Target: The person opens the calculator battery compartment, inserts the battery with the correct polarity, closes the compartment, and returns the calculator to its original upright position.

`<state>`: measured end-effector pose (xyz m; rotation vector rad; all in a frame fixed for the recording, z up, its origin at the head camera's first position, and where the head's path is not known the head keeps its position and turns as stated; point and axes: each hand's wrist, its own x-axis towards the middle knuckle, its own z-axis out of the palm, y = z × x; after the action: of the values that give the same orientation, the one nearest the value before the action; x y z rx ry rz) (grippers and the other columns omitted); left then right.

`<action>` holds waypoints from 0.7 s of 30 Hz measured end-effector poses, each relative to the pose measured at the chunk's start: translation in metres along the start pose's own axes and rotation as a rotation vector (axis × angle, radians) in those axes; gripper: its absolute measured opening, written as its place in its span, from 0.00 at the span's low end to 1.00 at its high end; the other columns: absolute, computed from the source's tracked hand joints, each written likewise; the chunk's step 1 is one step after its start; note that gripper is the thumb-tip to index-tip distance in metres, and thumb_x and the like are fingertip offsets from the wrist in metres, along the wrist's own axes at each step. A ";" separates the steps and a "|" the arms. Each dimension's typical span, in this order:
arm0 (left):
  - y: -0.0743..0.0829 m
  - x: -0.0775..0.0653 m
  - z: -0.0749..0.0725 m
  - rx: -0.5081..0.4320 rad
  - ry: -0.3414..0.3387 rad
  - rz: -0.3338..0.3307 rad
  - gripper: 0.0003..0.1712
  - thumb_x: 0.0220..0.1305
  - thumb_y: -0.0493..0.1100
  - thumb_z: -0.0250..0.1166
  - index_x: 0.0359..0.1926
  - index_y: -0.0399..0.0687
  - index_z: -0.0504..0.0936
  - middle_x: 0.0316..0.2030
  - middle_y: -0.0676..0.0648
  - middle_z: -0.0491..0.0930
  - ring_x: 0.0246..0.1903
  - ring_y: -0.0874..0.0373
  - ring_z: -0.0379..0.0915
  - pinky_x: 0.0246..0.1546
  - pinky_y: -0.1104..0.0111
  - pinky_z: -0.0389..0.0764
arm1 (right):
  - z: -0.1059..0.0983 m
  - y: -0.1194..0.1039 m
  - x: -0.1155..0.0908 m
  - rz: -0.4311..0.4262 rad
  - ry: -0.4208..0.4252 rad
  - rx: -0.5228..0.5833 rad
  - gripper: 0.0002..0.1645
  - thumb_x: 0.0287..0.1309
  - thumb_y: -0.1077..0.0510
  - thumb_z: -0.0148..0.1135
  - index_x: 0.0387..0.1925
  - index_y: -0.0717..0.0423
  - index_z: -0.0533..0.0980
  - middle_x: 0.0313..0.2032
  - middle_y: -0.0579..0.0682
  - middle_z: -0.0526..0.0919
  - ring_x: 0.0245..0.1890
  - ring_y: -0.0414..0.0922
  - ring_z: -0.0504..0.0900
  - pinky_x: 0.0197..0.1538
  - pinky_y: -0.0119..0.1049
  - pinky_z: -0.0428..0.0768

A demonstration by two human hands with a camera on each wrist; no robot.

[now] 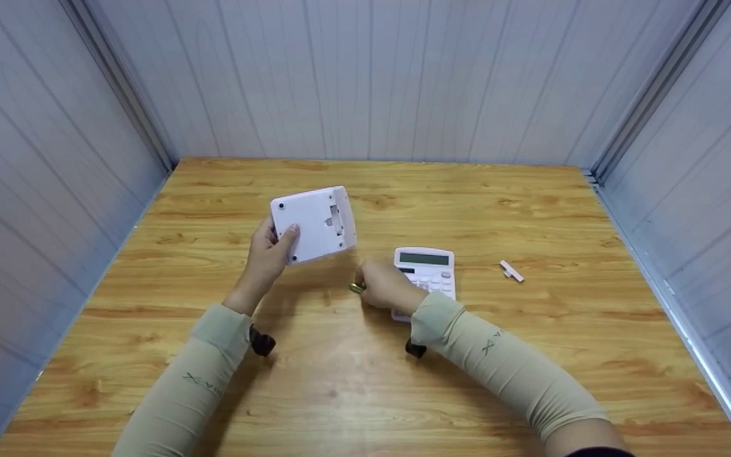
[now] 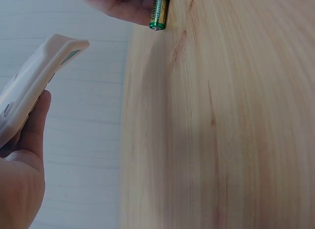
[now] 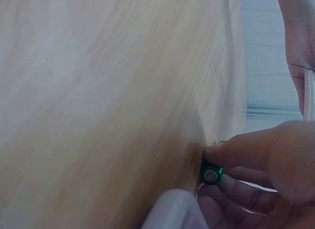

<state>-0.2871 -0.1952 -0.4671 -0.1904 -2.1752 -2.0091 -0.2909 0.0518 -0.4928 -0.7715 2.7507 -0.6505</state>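
1. Head view: a white, rectangular plastic calculator [image 1: 312, 223], underside showing, is gripped by the left hand [image 1: 268, 254]; probably light and stiff, best held by its edges.
2. Left wrist view: a green-and-gold, cylindrical metal battery [image 2: 159, 13] is pinched by the right hand [image 2: 125, 6].
3. Right wrist view: between right thumb and fingers, the battery's smooth sides may slip.
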 end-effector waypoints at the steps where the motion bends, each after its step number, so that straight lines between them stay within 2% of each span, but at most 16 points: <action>1: 0.000 0.000 0.000 -0.002 0.003 -0.001 0.22 0.84 0.37 0.55 0.72 0.34 0.72 0.61 0.31 0.83 0.50 0.57 0.88 0.49 0.68 0.92 | 0.000 0.000 -0.001 0.000 -0.002 0.007 0.04 0.58 0.68 0.70 0.30 0.60 0.87 0.24 0.45 0.81 0.26 0.43 0.73 0.29 0.35 0.71; 4: 0.000 0.001 0.002 -0.003 0.008 -0.002 0.21 0.84 0.37 0.55 0.71 0.33 0.72 0.59 0.31 0.83 0.48 0.59 0.88 0.48 0.69 0.92 | -0.002 -0.001 -0.003 -0.007 0.007 0.031 0.02 0.58 0.67 0.72 0.33 0.59 0.89 0.30 0.48 0.87 0.29 0.43 0.76 0.34 0.36 0.77; 8: 0.000 0.003 0.002 -0.002 0.009 0.001 0.21 0.84 0.37 0.55 0.70 0.32 0.72 0.58 0.31 0.84 0.47 0.59 0.87 0.47 0.70 0.91 | -0.010 -0.004 -0.007 0.007 0.022 0.120 0.04 0.63 0.62 0.76 0.39 0.59 0.89 0.36 0.52 0.90 0.34 0.44 0.79 0.41 0.40 0.82; 12: 0.002 0.003 0.003 0.001 0.006 0.014 0.22 0.84 0.37 0.55 0.71 0.32 0.71 0.59 0.31 0.83 0.49 0.58 0.87 0.47 0.70 0.91 | -0.020 -0.005 -0.012 0.017 0.041 0.207 0.05 0.64 0.66 0.73 0.41 0.61 0.88 0.37 0.53 0.90 0.35 0.42 0.80 0.42 0.38 0.83; 15: 0.003 0.003 0.004 0.004 0.004 0.014 0.22 0.84 0.38 0.55 0.72 0.33 0.71 0.59 0.31 0.83 0.49 0.57 0.87 0.48 0.69 0.91 | -0.029 -0.004 -0.016 -0.015 0.068 0.241 0.07 0.62 0.70 0.69 0.41 0.63 0.88 0.36 0.55 0.91 0.34 0.41 0.80 0.40 0.33 0.82; 21: 0.003 0.002 0.007 -0.005 -0.003 -0.001 0.23 0.84 0.38 0.55 0.73 0.34 0.70 0.61 0.31 0.82 0.51 0.55 0.87 0.49 0.68 0.92 | -0.039 0.003 -0.025 -0.038 0.121 0.314 0.09 0.61 0.71 0.68 0.42 0.64 0.87 0.36 0.55 0.90 0.34 0.41 0.82 0.41 0.32 0.83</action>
<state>-0.2886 -0.1882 -0.4643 -0.1936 -2.1723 -2.0161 -0.2835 0.0810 -0.4579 -0.7342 2.6464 -1.1368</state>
